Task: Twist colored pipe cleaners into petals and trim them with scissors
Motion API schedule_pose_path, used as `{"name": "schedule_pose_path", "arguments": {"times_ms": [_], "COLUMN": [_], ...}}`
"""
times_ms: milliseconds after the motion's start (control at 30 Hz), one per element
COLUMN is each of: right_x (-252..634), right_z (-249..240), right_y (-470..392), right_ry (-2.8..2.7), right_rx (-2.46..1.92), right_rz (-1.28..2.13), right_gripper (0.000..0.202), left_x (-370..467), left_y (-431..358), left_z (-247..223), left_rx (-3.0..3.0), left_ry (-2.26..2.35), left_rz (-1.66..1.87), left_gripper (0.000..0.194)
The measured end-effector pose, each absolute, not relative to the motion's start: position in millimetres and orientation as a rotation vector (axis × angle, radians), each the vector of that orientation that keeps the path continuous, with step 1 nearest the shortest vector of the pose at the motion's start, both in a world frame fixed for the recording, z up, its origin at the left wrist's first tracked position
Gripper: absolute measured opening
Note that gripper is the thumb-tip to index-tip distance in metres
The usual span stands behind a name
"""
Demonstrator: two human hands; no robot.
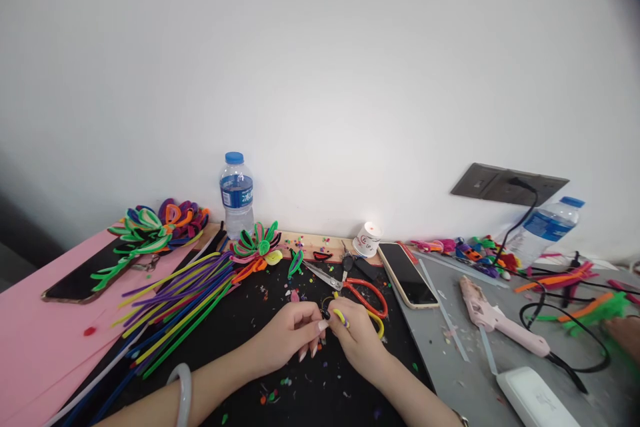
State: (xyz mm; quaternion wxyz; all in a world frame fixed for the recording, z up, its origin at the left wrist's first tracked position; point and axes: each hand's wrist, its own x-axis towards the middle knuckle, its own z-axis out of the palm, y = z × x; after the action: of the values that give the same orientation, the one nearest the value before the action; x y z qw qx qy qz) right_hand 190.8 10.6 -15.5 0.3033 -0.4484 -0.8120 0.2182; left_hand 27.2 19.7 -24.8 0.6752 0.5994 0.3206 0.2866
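My left hand (pixel 299 333) and my right hand (pixel 359 340) meet over the black mat (pixel 215 347), fingers closed in a pinch. A small dark piece (pixel 325 314) sits between their fingertips; its kind is too small to tell. From my right fist shows a yellow-and-purple pipe cleaner piece (pixel 341 317). Just beyond lie red-handled scissors (pixel 367 293), blades pointing left. A yellow handle loop (pixel 379 325) shows partly behind my right hand. A green-and-black pipe cleaner loop (pixel 295 263) and a small black-and-red loop (pixel 323 255) lie further back.
Left are pipe cleaners (pixel 185 307), a pipe cleaner flower (pixel 257 242) and a water bottle (pixel 237 197). A paper cup (pixel 367 240) and phone (pixel 409 275) stand behind and right. Farther right are a pink glue gun (pixel 500 323), its cord, and another person's hand (pixel 624 335).
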Motion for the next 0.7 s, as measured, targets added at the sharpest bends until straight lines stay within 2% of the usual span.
{"name": "schedule_pose_path", "arguments": {"times_ms": [367, 533, 700], "right_x": [201, 205, 215], "right_z": [-15, -10, -11], "right_y": [16, 17, 17], "right_ry": [-2.295, -2.242, -2.027], "right_rx": [-1.298, -1.311, -1.356], "right_rz": [0.148, 0.221, 0.254], "right_gripper": [0.028, 0.027, 0.029], "left_x": [31, 27, 14], "left_y": [21, 20, 30], "left_z": [-29, -27, -24], "left_rx": [1.342, 1.341, 1.328], "left_ry": [0.798, 0.865, 1.128], "left_rz": [0.660, 0.758, 0.993], "left_gripper": [0.027, 0.030, 0.032]}}
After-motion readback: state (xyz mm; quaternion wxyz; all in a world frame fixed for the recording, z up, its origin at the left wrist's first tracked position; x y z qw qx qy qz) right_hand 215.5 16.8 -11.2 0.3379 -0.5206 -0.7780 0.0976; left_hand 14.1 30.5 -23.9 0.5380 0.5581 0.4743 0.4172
